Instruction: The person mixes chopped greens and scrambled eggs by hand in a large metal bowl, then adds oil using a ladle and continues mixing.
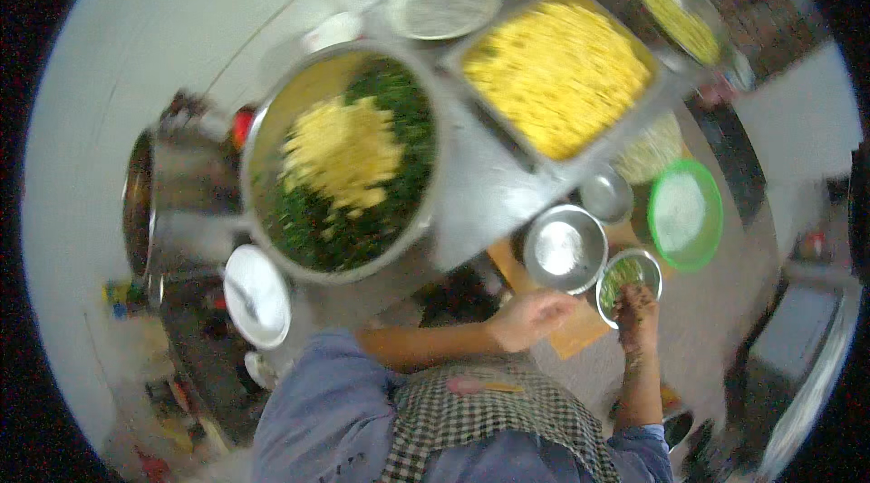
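My right hand (637, 313) reaches over the near rim of a small metal bowl (658, 272), its fingers down at the chopped greens (620, 276) inside. Dark bits cling to the hand and wrist, and blur hides whether the fingers pinch anything. My left hand (533, 320) hovers with curled fingers just below an empty-looking metal bowl (565, 250); I see nothing in it, though its fingers are blurred. To the left, a large metal pot (429, 211) contains dark chopped greens (397, 92) with a heap of pale yellow pieces (343, 150) on top.
A square metal tray (499, 126) of yellow shreds sits on the metal table (476, 204). On the right are a green basin (719, 228) of white granules and a small bowl (607, 194). A white bowl (262, 306) with a spoon stands left, beside a tall metal pot (197, 177).
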Demonstrator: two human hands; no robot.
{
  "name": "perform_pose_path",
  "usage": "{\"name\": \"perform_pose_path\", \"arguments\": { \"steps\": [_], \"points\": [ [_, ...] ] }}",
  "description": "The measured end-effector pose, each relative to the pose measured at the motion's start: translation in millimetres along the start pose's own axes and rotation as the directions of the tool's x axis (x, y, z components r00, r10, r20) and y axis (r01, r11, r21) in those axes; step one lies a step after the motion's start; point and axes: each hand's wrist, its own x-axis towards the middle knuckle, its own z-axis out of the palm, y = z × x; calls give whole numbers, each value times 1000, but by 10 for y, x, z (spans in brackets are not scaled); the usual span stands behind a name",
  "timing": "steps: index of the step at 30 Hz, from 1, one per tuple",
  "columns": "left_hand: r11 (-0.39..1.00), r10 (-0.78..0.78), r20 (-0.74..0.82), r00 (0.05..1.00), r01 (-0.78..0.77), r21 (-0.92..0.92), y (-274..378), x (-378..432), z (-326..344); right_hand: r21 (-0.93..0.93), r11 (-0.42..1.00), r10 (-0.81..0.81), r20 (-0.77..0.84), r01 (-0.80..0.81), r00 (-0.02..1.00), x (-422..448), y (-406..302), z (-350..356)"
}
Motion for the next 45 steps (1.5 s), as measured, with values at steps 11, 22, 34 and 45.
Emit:
{"name": "perform_pose_path", "arguments": {
  "steps": [11, 22, 34, 45],
  "points": [
    [749, 626, -776, 77, 219, 626, 1033, -2075, -3139, -404, 176, -148, 891, 898, 430, 32, -686, 3717],
    [878, 450, -877, 166, 99, 469, 613, -1948, -3788, -418, -456, 257, 783, 786, 566, -576, 415, 4948],
    [895, 437, -886, 155, 26, 445, 682, -1943, -3729, -435, -596, 172, 752, 675, 636, 597, 22, 5255],
    [892, 426, -890, 162, 91, 443, 748, -1899, -3687, -274, -358, 334, 855, 893, 396, 100, 174, 4170]
  ]
}}
